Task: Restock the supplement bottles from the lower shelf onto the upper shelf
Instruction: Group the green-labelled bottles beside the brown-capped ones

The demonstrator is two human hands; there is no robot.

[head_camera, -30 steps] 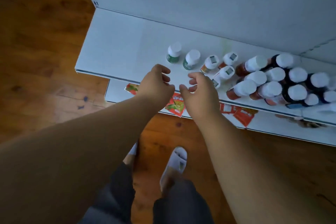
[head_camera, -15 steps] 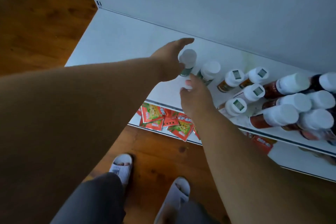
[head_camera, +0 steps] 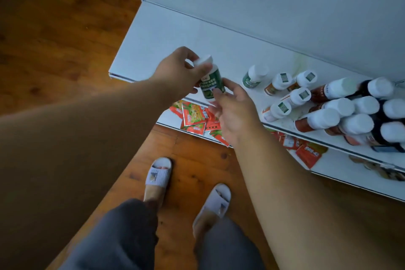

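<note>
Left hand [head_camera: 175,72] fingers pinch the green-labelled bottle [head_camera: 211,82], writing blurred; right hand [head_camera: 234,114] fingers spread.

Green label with pale lettering and white cap on the held bottle [head_camera: 212,85]. White caps over green, orange, red-brown and black bottles [head_camera: 324,103] at right. Pale white shelf [head_camera: 175,35]. Red-and-green printed sachets [head_camera: 194,116] below. Warm brown plank floor [head_camera: 54,28]. White slippers [head_camera: 158,174], grey trousers [head_camera: 122,237].

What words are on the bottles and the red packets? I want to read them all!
Green bottle held in the left hand: white writing, too blurred to read.
Red snack packets on the lower shelf: white writing, too blurred to read.
Cap stickers on the shelf bottles: too small to read.
Other bottle labels: too small to read.
</note>
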